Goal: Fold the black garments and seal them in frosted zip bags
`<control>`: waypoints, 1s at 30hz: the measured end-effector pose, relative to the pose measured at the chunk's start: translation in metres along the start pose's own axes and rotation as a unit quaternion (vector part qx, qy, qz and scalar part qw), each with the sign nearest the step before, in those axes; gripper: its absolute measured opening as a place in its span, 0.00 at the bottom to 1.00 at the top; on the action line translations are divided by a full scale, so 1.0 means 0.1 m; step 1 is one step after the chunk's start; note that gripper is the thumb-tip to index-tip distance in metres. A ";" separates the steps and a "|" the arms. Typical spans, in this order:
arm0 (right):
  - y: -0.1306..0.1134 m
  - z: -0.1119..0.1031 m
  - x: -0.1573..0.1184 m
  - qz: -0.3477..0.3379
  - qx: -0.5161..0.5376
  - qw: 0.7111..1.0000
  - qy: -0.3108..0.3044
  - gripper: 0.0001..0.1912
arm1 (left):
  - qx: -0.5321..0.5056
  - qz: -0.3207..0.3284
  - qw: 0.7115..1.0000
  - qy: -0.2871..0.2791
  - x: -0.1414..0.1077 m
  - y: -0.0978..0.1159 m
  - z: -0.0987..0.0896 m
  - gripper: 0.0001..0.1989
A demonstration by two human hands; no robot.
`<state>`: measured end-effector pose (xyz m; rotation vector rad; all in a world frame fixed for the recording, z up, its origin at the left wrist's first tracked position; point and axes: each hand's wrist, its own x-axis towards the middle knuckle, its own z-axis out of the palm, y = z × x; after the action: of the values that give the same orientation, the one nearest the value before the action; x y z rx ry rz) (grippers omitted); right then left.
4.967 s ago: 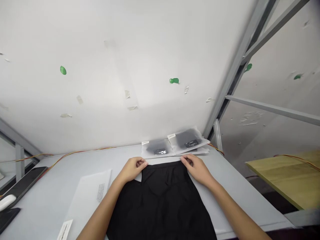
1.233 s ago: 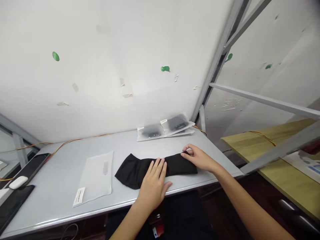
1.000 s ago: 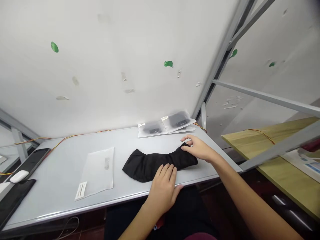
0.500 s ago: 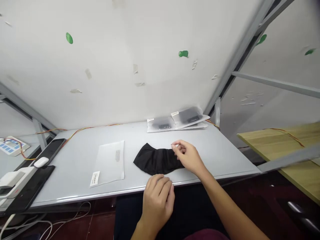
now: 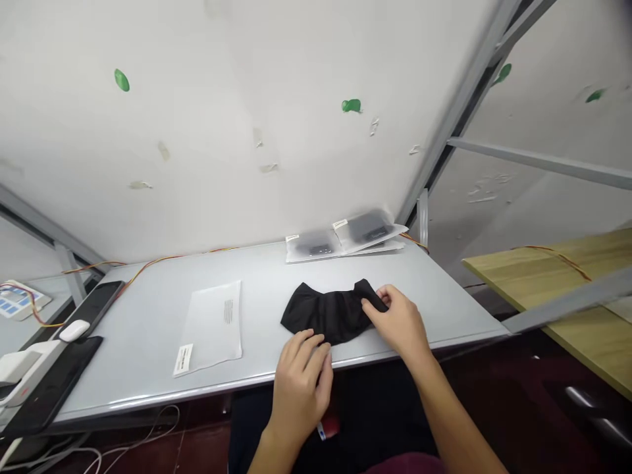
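A black cloth piece (image 5: 328, 315) lies bunched near the table's front edge. Its right end is pinched and slightly raised by my right hand (image 5: 399, 322), thumb in front and fingers behind. My left hand (image 5: 301, 382) rests at the table edge, its fingertips on the lower left border of the cloth, fingers spread a little and nothing gripped. To the left a frosted plastic bag (image 5: 210, 326) with a white label lies flat.
Several bagged dark items (image 5: 368, 227) lie at the back right against the wall. Phones (image 5: 96, 306), a white earbud case (image 5: 74, 330) and a power strip (image 5: 37, 368) occupy the left end. Cables run along the back. A metal frame (image 5: 464, 112) rises at right.
My right hand has moved right and taken hold of the cloth's right end. The cloth has shifted a little right. My left hand now touches its lower border.
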<state>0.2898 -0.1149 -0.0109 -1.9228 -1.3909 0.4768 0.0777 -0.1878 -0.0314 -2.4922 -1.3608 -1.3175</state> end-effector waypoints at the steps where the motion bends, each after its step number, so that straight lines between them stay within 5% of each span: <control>1: -0.03 -0.04 0.02 -0.007 0.002 0.999 0.033 0.11 | 0.000 -0.003 1.000 -0.002 -0.01 0.00 0.00 0.11; 6: -0.33 0.09 -0.05 -0.138 0.023 0.981 0.135 0.05 | -0.022 -0.011 1.000 -0.004 0.00 0.04 0.04 0.12; 13: -0.64 0.79 -0.48 -0.303 -0.042 0.952 -0.030 0.05 | -0.042 -0.034 0.997 0.061 -0.11 0.11 -0.08 0.09; 16: -0.57 0.75 -0.53 -0.313 0.022 0.949 -0.044 0.11 | -0.024 -0.049 0.994 0.092 -0.20 0.06 -0.20 0.10; 21: -0.39 0.51 -0.43 -0.355 0.026 0.934 0.038 0.16 | 0.123 -0.099 0.977 0.143 -0.13 -0.33 -0.39 0.04; 25: -0.25 0.54 -0.42 -0.415 -0.100 0.901 -0.071 0.37 | 0.283 -0.225 0.929 0.077 0.04 -0.80 -0.56 0.13; 30: -0.10 0.52 -0.60 -0.419 -0.138 0.888 -0.133 0.51 | 0.330 -0.338 0.872 -0.126 0.16 -1.06 -0.75 0.18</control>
<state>0.2279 -0.1516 -0.0459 -1.2714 -2.3847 0.1128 -0.0419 -0.1385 -0.0104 -1.8006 -2.3702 -0.3759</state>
